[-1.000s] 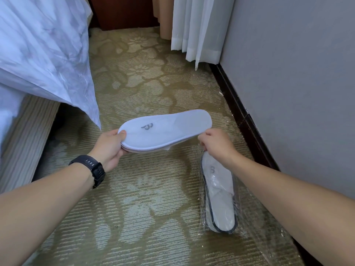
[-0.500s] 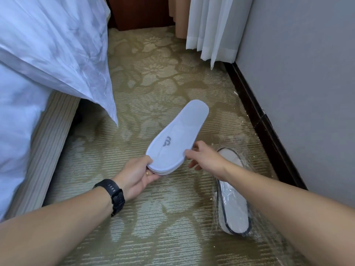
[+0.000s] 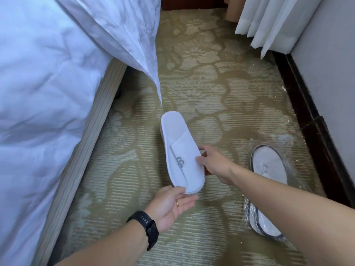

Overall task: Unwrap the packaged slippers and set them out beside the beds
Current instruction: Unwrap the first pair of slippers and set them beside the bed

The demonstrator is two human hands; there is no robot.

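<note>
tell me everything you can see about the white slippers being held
The white slippers look like soft terry cloth, stacked flat as a pair, unwrapped, with a grey logo and grey trim on the top strap. They are held above the patterned carpet beside the bed. The left hand pinches the near end; the right hand grips the right edge.

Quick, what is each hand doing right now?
Left hand: thumb and fingers pinch the near end of the unwrapped white slippers.
Right hand: grips the same slippers' right edge, thumb on top.
</note>
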